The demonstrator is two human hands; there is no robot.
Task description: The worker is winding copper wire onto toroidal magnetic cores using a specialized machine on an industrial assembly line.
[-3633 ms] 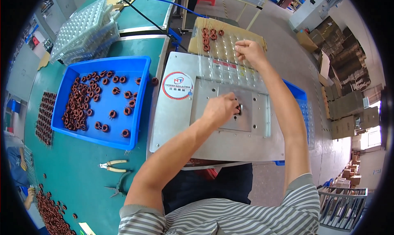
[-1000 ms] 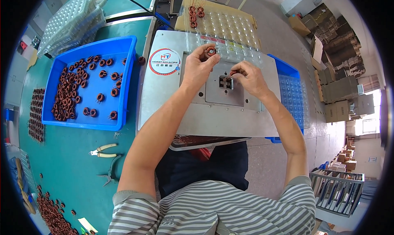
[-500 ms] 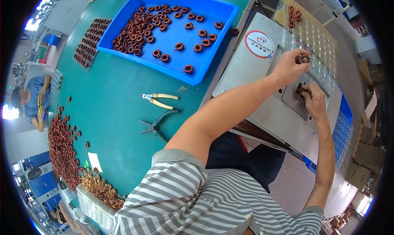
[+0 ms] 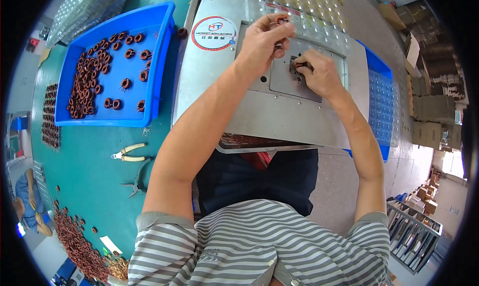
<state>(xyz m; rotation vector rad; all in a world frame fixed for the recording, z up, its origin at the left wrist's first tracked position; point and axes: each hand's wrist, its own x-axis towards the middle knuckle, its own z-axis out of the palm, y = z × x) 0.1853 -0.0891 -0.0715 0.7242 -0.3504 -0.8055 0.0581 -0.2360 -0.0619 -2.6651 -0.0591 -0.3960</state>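
My left hand [image 4: 265,40] is closed on a copper-wound ring coil [image 4: 282,20], held up above the far part of a metal machine [image 4: 224,116]. Its fingers are curled, and whether more coils lie in the palm is hidden. To the right and nearer, my right hand [image 4: 322,72] pinches another ring coil [image 4: 300,65] against the small dark fixture [image 4: 293,66] on the machine's plate [image 4: 287,84]. Fingers partly cover that coil. A clear blister tray [image 4: 324,41] lies on the machine just beyond both hands.
Left of the machine, a blue bin [image 4: 107,122] holds many ring coils on the green table [image 4: 90,161]. Cream-handled cutters [image 4: 130,152] and dark-handled pliers [image 4: 137,180] lie nearer. A coil heap [image 4: 75,241] sits at lower left. Another blue bin [image 4: 384,151] with clear trays stands at right.
The view has swung to the right, so the machine sits nearer the middle. My left hand still holds its coil beyond the fixture; my right hand stays at the fixture.
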